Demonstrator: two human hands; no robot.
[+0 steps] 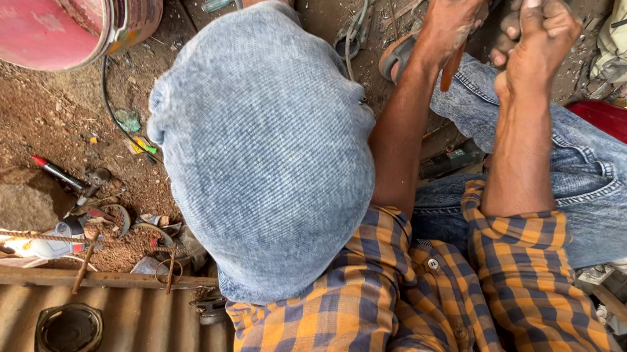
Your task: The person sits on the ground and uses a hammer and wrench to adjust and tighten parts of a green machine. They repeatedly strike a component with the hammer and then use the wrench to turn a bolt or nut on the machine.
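- Closest to the lens, the person's raised knee in faded blue denim [267,150] fills the middle of the view, with the orange-and-navy checked shirt [381,303] bunched just below it.
- Up top, the left hand [456,8] is wrapped around a slim reddish-brown tool handle [454,63]; the handle slants down out of the fist and ends just above the other denim leg.
- What sits at the handle's upper end is hidden behind the fingers, so the kind of tool cannot be told.
- Just beside it, the right hand [535,35] is clenched into a fist, thumb up; something may be inside the grip, but it does not show.
- Both forearms rise from rolled checked sleeves, the hands near each other at the top edge, above a sandalled foot [397,54] on the dirt.
- Grey cables [354,37] loop on the ground beside that foot.
- Out to the left, a pink metal drum [46,29] stands on reddish soil littered with scraps.
- A red-tipped black marker-like stick [57,172] lies near a flat stone [14,200].
- Bottom left, a rusty corrugated sheet [141,335] carries a round dark metal cup [68,330].
- Far right, a red object [622,125] peeks out behind the leg.
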